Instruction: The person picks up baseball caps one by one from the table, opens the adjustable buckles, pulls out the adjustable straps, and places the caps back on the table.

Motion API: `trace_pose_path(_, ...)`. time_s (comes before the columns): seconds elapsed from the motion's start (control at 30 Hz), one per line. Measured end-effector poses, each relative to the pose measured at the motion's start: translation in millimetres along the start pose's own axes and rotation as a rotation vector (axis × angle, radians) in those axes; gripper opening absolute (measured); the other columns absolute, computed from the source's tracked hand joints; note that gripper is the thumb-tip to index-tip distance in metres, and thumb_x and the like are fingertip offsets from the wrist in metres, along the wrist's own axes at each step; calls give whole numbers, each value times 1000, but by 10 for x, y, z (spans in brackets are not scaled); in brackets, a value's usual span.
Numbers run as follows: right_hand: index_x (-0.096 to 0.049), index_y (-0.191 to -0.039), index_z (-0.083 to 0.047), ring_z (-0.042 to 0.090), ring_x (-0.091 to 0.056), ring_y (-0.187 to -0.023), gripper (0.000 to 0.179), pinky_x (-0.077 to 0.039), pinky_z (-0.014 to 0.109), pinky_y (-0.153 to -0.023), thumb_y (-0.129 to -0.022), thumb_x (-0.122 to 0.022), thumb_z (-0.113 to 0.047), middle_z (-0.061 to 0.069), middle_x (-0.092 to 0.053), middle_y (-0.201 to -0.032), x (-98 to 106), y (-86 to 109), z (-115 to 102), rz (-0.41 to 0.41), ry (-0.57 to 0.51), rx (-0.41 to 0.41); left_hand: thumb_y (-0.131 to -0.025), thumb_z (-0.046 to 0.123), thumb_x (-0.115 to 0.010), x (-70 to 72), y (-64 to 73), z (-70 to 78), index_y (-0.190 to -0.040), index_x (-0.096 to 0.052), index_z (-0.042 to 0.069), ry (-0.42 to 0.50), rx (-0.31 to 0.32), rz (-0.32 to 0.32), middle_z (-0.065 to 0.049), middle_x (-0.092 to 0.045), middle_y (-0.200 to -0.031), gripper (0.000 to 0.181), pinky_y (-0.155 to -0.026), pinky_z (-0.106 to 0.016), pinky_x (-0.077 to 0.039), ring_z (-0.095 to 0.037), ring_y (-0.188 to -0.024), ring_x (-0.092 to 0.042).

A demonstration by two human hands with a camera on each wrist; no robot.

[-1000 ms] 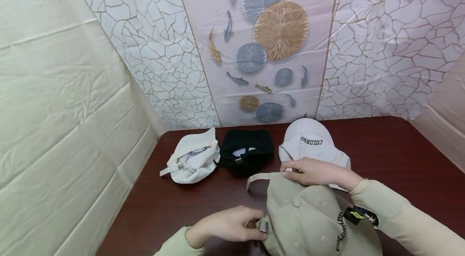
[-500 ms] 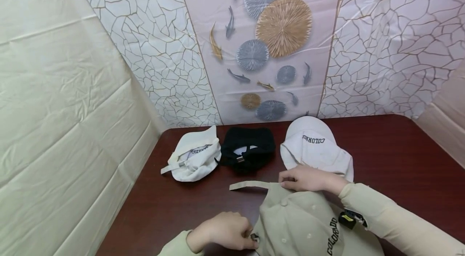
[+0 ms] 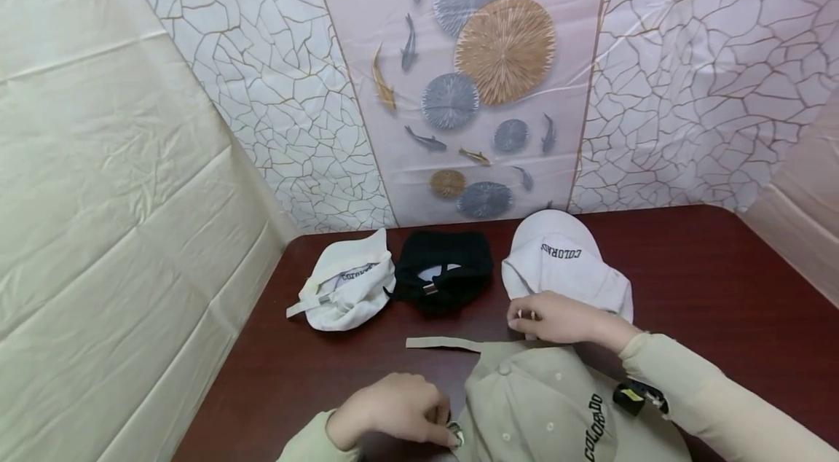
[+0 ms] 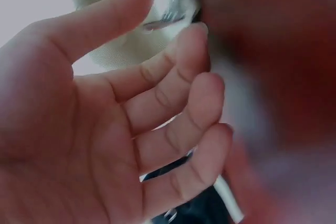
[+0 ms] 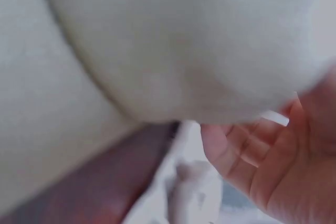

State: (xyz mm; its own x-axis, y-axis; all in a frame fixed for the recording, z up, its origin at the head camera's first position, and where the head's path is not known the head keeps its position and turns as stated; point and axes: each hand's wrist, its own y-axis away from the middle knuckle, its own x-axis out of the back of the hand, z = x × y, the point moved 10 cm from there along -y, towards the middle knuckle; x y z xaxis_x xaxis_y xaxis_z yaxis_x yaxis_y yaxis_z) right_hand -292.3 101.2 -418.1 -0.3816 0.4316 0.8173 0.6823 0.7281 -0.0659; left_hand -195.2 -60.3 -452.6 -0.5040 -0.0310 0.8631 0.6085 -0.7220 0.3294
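A beige baseball cap (image 3: 524,404) with COLORADO on its front lies crown up at the front of the table, its loose strap (image 3: 442,342) pointing left. My left hand (image 3: 393,407) pinches the cap's back edge at the metal buckle (image 3: 457,434), thumb right against it. In the left wrist view, the buckle (image 4: 168,19) shows between thumb and index finger. My right hand (image 3: 557,316) hovers at the cap's far edge with loosely bent fingers and nothing seen in them. Beige fabric (image 5: 173,51) fills much of the right wrist view and hides part of that hand.
Along the back of the dark red table (image 3: 708,280) sit a white cap (image 3: 354,283), a black cap (image 3: 446,251) and another white cap (image 3: 557,258). The right hand overlaps that last cap. A patterned cloth (image 3: 485,83) hangs behind the table.
The beige cap has shifted slightly left and its strap has straightened out to the left. My right hand has let go of the cap's far edge. My left hand stays by the buckle.
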Motion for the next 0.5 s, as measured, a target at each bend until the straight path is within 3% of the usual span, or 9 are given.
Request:
trace_pose_path(0.13, -69, -99, -14, 1, -49, -68, 13, -45, 27, -67, -103, -60, -22, -11, -57, -80, 262, 176, -121, 115, 70, -63, -95, 38, -70, 340, -4, -27, -95, -69, 25, 4, -17, 181, 19, -61, -78, 12, -60, -19, -45, 3, -67, -55)
trace_pose_path(0.2, -69, -100, -15, 1, -49, -70, 16, -44, 27, -65, -103, -59, -27, -13, -55, -81, 358, 292, -215, 156, 92, -98, -96, 36, -69, 491, -31, 0, -108, -69, 21, -10, -52, 265, 15, -64, -93, 19, -68, -20, -47, 0, -79, -58)
trace_pose_path(0.27, -69, -101, -16, 1, -52, -74, 19, -46, 27, -66, -103, -59, -33, -13, -56, -84, 402, 415, -314, 182, 106, -132, -98, 36, -66, 573, -83, 48, -123, -66, 17, -18, -94, 308, 9, -65, -111, 31, -79, -23, -49, -4, -94, -61)
trace_pose_path(0.37, -69, -109, -17, 4, -60, -86, 31, -51, 31, -73, -101, -59, -45, -12, -62, -97, 387, 602, -458, 199, 138, -173, -100, 34, -63, 556, -190, 147, -140, -56, 14, -14, -158, 292, 4, -58, -132, 45, -93, -24, -48, -6, -115, -57)
trace_pose_path(0.5, -66, -122, -13, 16, -65, -102, 55, -54, 41, -82, -94, -61, -60, -5, -64, -116, 249, 848, -580, 187, 247, -196, -102, 27, -61, 387, -331, 262, -149, -46, 10, -58, -240, 204, 1, -49, -148, 53, -105, -24, -40, -6, -132, -47)
